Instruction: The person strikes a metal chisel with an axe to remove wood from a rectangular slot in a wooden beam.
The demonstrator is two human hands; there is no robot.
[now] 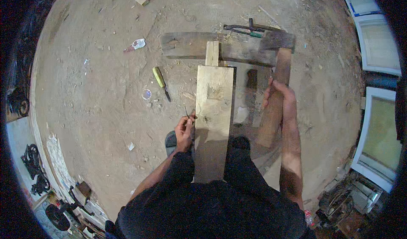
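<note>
A pale wooden beam (215, 124) runs away from me between my legs, with a narrow tongue (212, 54) at its far end and a square mark or shallow cut on its upper face. At its left edge, my left hand (184, 131) pinches a thin dark nail-like piece (186, 111); its lower part is hidden by the fingers. My right hand (280, 95) is wrapped round the wooden handle (283, 71) of a hammer, right of the beam. The dark, blurred hammer head (277, 41) is at the handle's far end.
A dark weathered plank (184, 44) lies crosswise beyond the beam, near green-handled pincers (242, 29). Left of the beam are a yellow-handled chisel (160, 80), a round cap (146, 94) and a torn wrapper (137, 44). White window frames (368, 137) stand at the right.
</note>
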